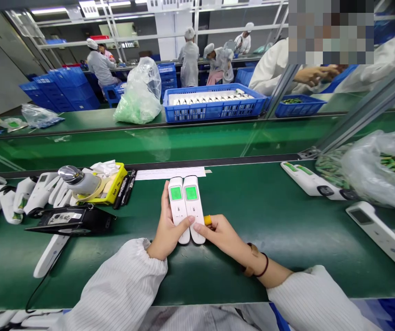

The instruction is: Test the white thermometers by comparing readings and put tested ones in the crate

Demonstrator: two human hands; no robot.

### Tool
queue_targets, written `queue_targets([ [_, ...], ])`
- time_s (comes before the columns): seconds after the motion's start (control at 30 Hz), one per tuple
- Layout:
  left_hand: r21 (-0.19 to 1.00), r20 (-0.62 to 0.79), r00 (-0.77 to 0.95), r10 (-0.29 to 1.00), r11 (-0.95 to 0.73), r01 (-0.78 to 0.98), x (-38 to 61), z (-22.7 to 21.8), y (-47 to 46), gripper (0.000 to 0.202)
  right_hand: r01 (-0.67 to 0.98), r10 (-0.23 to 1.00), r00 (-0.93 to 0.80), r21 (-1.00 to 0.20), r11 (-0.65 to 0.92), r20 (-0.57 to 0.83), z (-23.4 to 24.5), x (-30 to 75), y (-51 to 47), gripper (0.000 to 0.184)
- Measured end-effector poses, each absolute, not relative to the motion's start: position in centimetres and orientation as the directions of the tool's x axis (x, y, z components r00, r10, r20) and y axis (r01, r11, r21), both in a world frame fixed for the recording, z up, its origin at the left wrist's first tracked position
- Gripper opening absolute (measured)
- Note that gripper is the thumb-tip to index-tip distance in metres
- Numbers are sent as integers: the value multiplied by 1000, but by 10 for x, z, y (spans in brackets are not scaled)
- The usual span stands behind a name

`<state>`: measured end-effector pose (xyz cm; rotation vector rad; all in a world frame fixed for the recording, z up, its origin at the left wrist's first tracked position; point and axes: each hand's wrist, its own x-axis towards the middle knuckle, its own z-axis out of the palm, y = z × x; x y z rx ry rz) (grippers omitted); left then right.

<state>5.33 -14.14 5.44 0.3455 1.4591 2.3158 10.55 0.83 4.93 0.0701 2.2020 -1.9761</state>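
Two white infrared thermometers stand side by side over the green bench, both screens lit green. My left hand is closed around the left thermometer, its thumb lying across the lower front. At the right thermometer, my right hand grips the lower body with the thumb on its front. A yellow finger cot covers a right fingertip. The backs of both thermometers, and the fingers behind them, are hidden.
More white thermometers lie at the left by a black stand, a yellow tray and black markers. At right are further thermometers and a plastic bag. A blue crate and co-workers are beyond.
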Motion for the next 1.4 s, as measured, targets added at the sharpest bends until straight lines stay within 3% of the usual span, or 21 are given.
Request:
queue_targets([
  [0.27, 880, -41, -910, 413, -417, -229, 54, 56, -137, 100, 215, -96, -974, -971, -100, -206, 43, 104, -2, 48],
  [0.43, 882, -37, -911, 412, -416, -223, 53, 54, -139, 98, 166, -121, -978, -986, 32, -168, 47, 105, 0, 44],
  [0.53, 881, -21, -893, 449, -413, -229, 55, 53, -139, 98, 207, -136, -966, -972, 112, -222, 48, 105, 1, 41],
  [0.7, 893, -2, -890, 457, -399, -207, 56, 50, -137, 96, 267, -272, -921, -961, 78, -278, 49, 104, 3, 37],
  [0.93, 901, 9, -890, 457, -390, -192, 58, 48, -138, 96, 254, -259, -928, -963, 90, -268, 51, 103, 2, 31],
  [1.4, 917, -22, -890, 455, -346, -199, 60, 55, -135, 101, 277, -221, -931, -956, 91, -291, 50, 102, 0, 39],
])
